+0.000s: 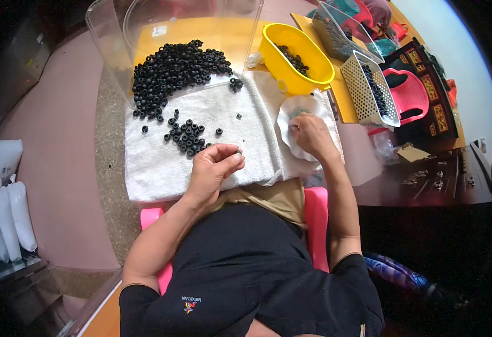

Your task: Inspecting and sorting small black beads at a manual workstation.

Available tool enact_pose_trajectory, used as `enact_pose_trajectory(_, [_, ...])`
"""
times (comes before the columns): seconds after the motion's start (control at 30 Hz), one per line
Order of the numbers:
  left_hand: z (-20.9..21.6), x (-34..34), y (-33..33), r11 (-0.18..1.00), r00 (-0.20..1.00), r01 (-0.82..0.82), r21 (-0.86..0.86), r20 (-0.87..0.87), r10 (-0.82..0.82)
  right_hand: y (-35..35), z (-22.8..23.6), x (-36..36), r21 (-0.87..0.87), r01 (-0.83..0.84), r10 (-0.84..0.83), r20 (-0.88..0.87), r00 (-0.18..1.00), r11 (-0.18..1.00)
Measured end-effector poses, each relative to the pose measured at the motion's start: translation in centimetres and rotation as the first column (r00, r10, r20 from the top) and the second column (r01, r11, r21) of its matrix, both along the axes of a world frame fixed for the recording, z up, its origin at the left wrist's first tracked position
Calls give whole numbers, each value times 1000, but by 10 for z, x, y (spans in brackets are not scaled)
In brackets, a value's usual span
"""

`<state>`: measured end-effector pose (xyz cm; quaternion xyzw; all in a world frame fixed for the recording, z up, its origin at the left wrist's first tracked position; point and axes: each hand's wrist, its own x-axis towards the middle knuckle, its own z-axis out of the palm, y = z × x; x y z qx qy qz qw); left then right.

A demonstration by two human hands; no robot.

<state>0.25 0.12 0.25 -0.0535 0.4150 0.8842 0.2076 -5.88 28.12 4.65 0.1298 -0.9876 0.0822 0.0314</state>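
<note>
My left hand [215, 168] is over the white towel [251, 135], its thumb and forefinger pinched on a small dark round part [238, 151]. Just beyond it lies a loose group of black ring-shaped parts [187, 135], each with a hole in the middle. A far larger pile of the same black parts [173, 73] spreads by and partly inside a clear plastic bin [108, 39]. My right hand [311, 135] reaches into a white scalloped dish [291, 140], fingers drawn together. What those fingertips hold is hidden, and the dish's contents are mostly covered.
A yellow tub [307, 81] with black parts stands beyond the dish. Farther right are a white perforated basket [369, 90], another clear bin [341, 42] and a pink chair [409, 95]. Another person [378, 11] sits at the far right. White bags [10, 219] are at left.
</note>
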Motion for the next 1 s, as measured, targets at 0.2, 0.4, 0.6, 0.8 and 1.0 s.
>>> enact_pose_trajectory(0.2, [0, 0, -1, 1000, 1000, 3, 12, 7, -3, -5, -1, 0, -64, 29, -32, -36, 999, 998])
enact_pose_trajectory(0.4, [1, 1, -1, 1000, 1000, 16, 6, 18, -16, -2, -3, -2, -105, -13, 1, -112, 994, 994])
enact_pose_trajectory(0.6, [3, 2, 0, 1000, 999, 22, 7, 31, -22, -4, 3, -3, -48, -8, 5, -51, 999, 999])
enact_pose_trajectory(0.8, [3, 2, 1, 999, 999, 34, 8, 30, -35, -3, 6, -5, -2, -82, 82, 7, 997, 997])
enact_pose_trajectory(1.0, [2, 2, 1, 999, 999, 42, 8, 26, -42, 3, 2, -5, 90, -145, 142, 32, 989, 985])
